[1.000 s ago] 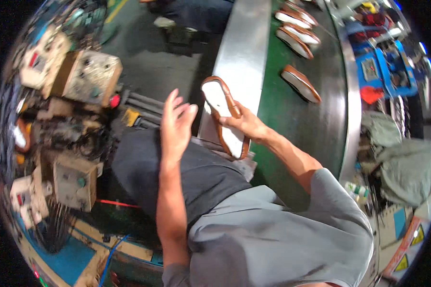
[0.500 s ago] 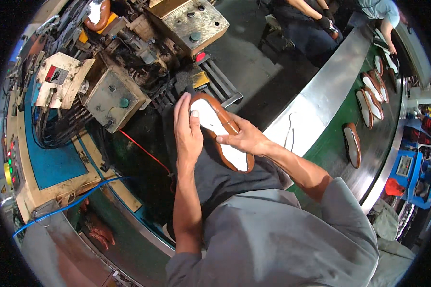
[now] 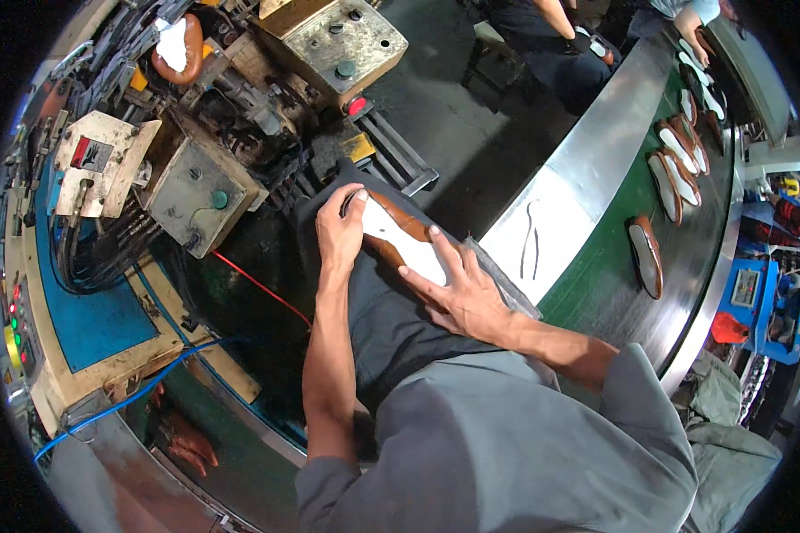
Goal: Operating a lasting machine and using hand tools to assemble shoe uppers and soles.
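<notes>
A brown leather shoe with a white sole face (image 3: 398, 233) lies slantwise over my lap, sole side up. My left hand (image 3: 340, 233) closes round its far end, thumb on the edge of the white face. Across the near end lies my right hand (image 3: 467, 298), its fingers spread over the white face and brown side, partly hiding that end. Dark cloth covers my lap beneath the shoe. Another brown shoe with white on it (image 3: 180, 55) sits in the machine at the upper left.
At left stands a machine with grimy control boxes (image 3: 196, 191) and hoses. A metal ledge (image 3: 556, 209) and green conveyor (image 3: 587, 293) run along the right, with several brown shoes (image 3: 667, 182). Two people work at the far right. A red cable (image 3: 262, 289) and blue cable (image 3: 142, 382) cross the left.
My right hand has moved from the shoe's middle to its near end, and its fingers have spread. The shoe has tilted and sits lower against my lap. My left hand keeps the far end.
</notes>
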The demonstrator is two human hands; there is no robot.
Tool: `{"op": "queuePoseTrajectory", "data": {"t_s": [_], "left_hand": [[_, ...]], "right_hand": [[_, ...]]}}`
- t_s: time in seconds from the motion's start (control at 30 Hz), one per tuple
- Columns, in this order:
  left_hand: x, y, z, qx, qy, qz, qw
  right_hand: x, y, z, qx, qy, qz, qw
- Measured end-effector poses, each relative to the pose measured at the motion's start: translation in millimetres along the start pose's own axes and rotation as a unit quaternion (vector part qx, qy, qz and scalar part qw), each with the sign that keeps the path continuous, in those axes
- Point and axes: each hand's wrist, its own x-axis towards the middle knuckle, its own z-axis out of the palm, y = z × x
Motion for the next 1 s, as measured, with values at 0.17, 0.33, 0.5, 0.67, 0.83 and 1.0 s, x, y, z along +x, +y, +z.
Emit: {"op": "queuePoseTrajectory", "data": {"t_s": [0.17, 0.33, 0.5, 0.67, 0.83, 1.0], "left_hand": [[-0.1, -9.6, 4.6, -0.109, 0.060, -0.043, 0.991], [-6.3, -9.7, 25.6, -0.042, 0.154, -0.013, 0.987], [-9.7, -3.2, 28.3, -0.015, 0.179, -0.003, 0.984], [-5.7, -17.8, 17.1, 0.004, 0.078, 0.015, 0.997], [52.2, -22.3, -70.4, -0.035, 0.136, 0.067, 0.988], [178.4, 46.4, -172.4, -0.338, 0.155, 0.063, 0.926]], "right_hand": [[1.9, 12.5, 14.4, 0.050, 0.034, -0.024, 0.998], [5.3, 6.2, 14.6, 0.014, 0.075, -0.054, 0.996], [7.9, 7.8, 14.4, 0.032, 0.055, -0.040, 0.997], [10.6, 16.1, 1.8, 0.060, 0.035, -0.029, 0.997], [21.5, 28.8, -29.7, 0.121, 0.065, 0.007, 0.990], [74.5, 39.6, -77.0, 0.071, 0.160, 0.021, 0.984]]}}
